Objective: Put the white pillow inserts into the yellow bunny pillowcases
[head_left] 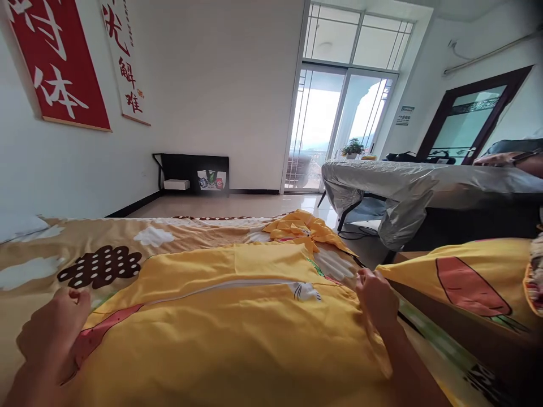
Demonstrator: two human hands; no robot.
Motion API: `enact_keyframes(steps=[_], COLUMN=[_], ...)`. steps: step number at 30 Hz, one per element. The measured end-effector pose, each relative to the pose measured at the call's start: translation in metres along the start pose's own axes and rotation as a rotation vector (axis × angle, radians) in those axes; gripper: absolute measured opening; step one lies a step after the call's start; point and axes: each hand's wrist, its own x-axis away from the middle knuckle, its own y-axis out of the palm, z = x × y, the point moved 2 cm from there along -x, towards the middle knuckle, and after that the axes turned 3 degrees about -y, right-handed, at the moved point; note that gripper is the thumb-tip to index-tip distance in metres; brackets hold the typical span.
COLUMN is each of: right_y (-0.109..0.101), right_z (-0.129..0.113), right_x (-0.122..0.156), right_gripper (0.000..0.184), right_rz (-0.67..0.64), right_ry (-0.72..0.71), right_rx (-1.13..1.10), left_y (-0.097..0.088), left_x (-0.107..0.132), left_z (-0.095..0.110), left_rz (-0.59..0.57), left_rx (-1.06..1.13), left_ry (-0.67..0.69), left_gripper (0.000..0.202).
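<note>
A yellow pillowcase [237, 333] lies spread over the bed in front of me, printed with a white cat-like shape and a red patch. A long pale-edged seam or slit runs across it. At its left edge my left hand [57, 322] is closed, the fingers curled on the cloth's margin. My right hand [377, 297] is closed on the right edge, pinching the fabric. Beyond the far edge sits a crumpled yellow cloth [307, 229]. The bed sheet [207, 232] underneath is tan with white and brown dotted clouds.
To the right, another yellow cloth with a carrot print [470, 282] drapes over a cardboard box [445, 328]. Behind it stands a plastic-covered table [407, 175], with a person's arm [504, 159] at its far right. A black shelf [190, 169] stands against the wall.
</note>
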Motion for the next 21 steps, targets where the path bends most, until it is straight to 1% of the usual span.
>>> enact_keyframes(steps=[1, 2, 3, 4, 5, 6, 7, 8, 9, 10, 11, 13, 15, 17, 19, 21], right_y=[-0.006, -0.012, -0.015, -0.018, -0.018, -0.016, -0.012, -0.008, -0.003, 0.002, 0.006, 0.009, 0.009, 0.006, 0.004, 0.006], right_z=[-0.013, -0.029, -0.046, -0.064, -0.081, -0.095, -0.106, -0.114, -0.119, -0.121, -0.121, -0.119, -0.118, -0.120, -0.120, -0.110], right_x=[0.006, 0.016, 0.027, 0.042, 0.057, 0.073, 0.088, 0.101, 0.111, 0.117, 0.119, 0.119, 0.116, 0.115, 0.117, 0.121], right_gripper=[0.039, 0.038, 0.038, 0.039, 0.042, 0.046, 0.050, 0.053, 0.056, 0.057, 0.057, 0.056, 0.055, 0.055, 0.055, 0.055], right_rz=[0.036, 0.063, 0.071, 0.053, -0.002, -0.093, -0.200, -0.304, -0.391, -0.448, -0.475, -0.491, -0.486, -0.461, -0.424, -0.387], right_ry=[-0.086, -0.205, -0.347, -0.503, -0.660, -0.804, -0.917, -0.985, -1.019, -1.027, -1.017, -0.997, -0.998, -0.994, -0.981, -0.959], right_rx=[-0.059, -0.134, -0.215, -0.289, -0.342, -0.371, -0.382, -0.378, -0.368, -0.359, -0.354, -0.358, -0.375, -0.386, -0.383, -0.360], left_y=[-0.015, -0.028, -0.038, -0.043, -0.043, -0.038, -0.028, -0.015, -0.001, 0.013, 0.025, 0.041, 0.044, 0.040, 0.036, 0.037], left_x=[0.015, 0.034, 0.057, 0.083, 0.112, 0.140, 0.168, 0.193, 0.212, 0.226, 0.233, 0.236, 0.229, 0.224, 0.221, 0.216], left_z=[0.015, 0.034, 0.054, 0.075, 0.095, 0.111, 0.124, 0.132, 0.137, 0.139, 0.138, 0.136, 0.135, 0.137, 0.136, 0.124], left_rz=[-0.004, -0.014, 0.003, -0.024, -0.073, -0.115, -0.170, -0.201, -0.214, -0.200, -0.182, -0.165, -0.184, -0.196, -0.182, -0.143], left_rx=[-0.012, 0.028, 0.117, 0.243, 0.322, 0.369, 0.342, 0.293, 0.241, 0.200, 0.169, 0.129, 0.112, 0.116, 0.121, 0.117], left_ry=[0.057, 0.158, 0.274, 0.477, 0.673, 0.876, 1.081, 1.247, 1.364, 1.422, 1.441, 1.443, 1.455, 1.473, 1.466, 1.432], left_gripper=[0.041, 0.040, 0.039, 0.040, 0.043, 0.047, 0.050, 0.051, 0.054, 0.056, 0.058, 0.060, 0.059, 0.057, 0.057, 0.056])
